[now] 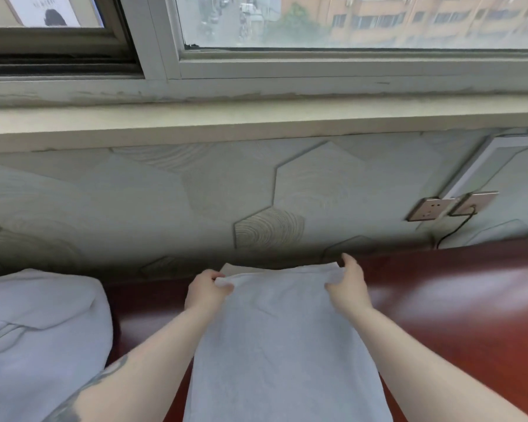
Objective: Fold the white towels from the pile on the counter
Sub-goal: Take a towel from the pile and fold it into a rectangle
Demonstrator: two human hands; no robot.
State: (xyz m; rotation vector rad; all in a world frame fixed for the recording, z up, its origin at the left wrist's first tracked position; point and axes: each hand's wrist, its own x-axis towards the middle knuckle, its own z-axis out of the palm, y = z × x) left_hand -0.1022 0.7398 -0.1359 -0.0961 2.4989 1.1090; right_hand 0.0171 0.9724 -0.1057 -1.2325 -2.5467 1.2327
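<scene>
One white towel point(284, 339) lies lengthwise on the dark red counter point(457, 300), running from the bottom edge of view away toward the wall, between both forearms. It looks narrow and long, so probably already folded once lengthwise, but can't confirm layers. The far end shows a second edge just behind the held one, so a fold is likely in progress there.

Left hand point(206, 290) pinches the far-left corner, thumb on top, fingers curled under the fabric. Right hand point(349, 280) grips the far-right corner, fingers wrapped over the edge, thumb hidden. Both are closed on cloth, with the corners slightly lifted off the counter.

At left sits the pile point(40, 336) of white towels, rumpled and bulky, well apart from the working towel. No finished stack is visible. Judgement: early to mid task, one towel partly folded and the pile still to do.

Beyond, a hexagon-patterned wall panel point(226, 190), two sockets point(451, 205) at right with a black cable, then the window sill point(256, 117).
</scene>
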